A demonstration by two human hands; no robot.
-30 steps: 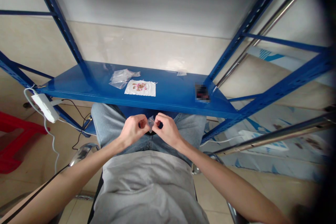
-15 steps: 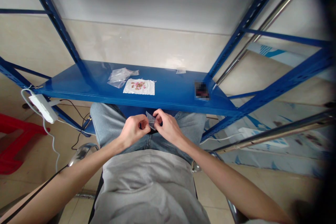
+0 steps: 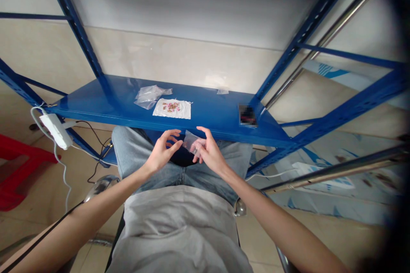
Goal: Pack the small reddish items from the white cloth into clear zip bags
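Observation:
Over my lap, in front of the shelf edge, my right hand [image 3: 207, 147] grips a small clear plastic bag [image 3: 191, 140] between thumb and fingers. My left hand [image 3: 165, 148] is just left of the bag, fingers spread and curved, holding nothing. On the blue shelf [image 3: 211, 113] beyond lies a white cloth pouch [image 3: 179, 113] with small pink and brown pieces [image 3: 171, 106] on it; I cannot make out their kind. Crumpled clear plastic bags [image 3: 149, 96] lie behind it on the left.
Another small clear bag [image 3: 223, 91] lies near the shelf's back edge. A blurred-out dark item [image 3: 247, 115] sits at the shelf's right end. A white power strip [image 3: 57, 131] hangs at the left post. A red stool [image 3: 24, 175] stands on the floor at left.
My left hand has let go of the small bag and moved slightly left, its fingers opening. The right hand has turned and keeps the bag, which now shows flatter. The view has shifted slightly.

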